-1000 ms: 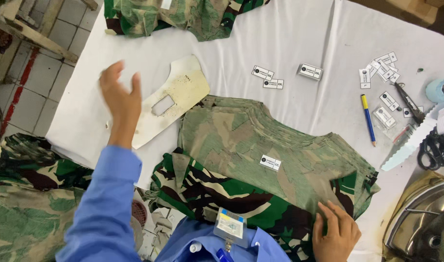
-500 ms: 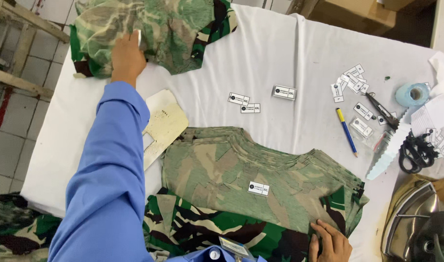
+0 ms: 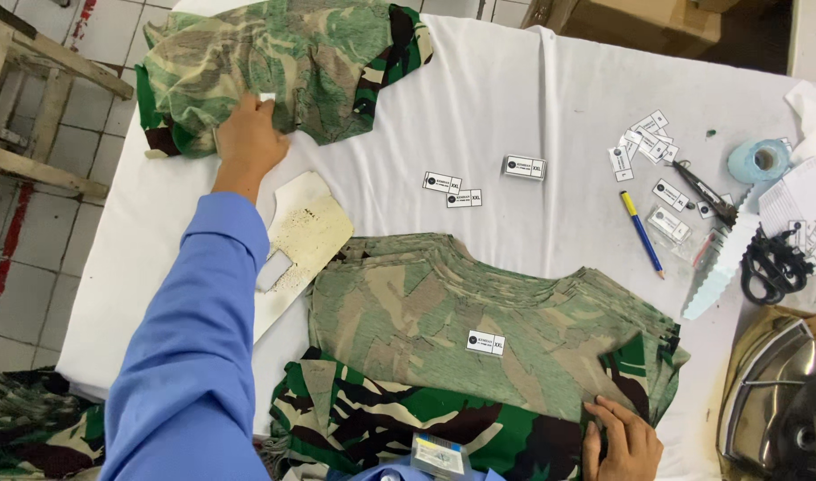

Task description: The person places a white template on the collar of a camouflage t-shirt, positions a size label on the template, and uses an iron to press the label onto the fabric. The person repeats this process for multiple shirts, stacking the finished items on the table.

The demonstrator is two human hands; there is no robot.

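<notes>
Left hand (image 3: 248, 138) clenched on camouflage pile (image 3: 283, 62) at eleven o'clock; right hand (image 3: 624, 438) flat, released, on shirt stack (image 3: 479, 312) at five.

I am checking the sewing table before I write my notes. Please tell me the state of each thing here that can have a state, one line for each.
left hand: stretched out, gripping the far garment
far camouflage garment: crumpled, inside out
right hand: flat on the near stack
near camouflage stack: laid flat, label on top
cardboard template: lying flat beside the stack
scissors: lying shut
iron: resting on the table edge
</notes>
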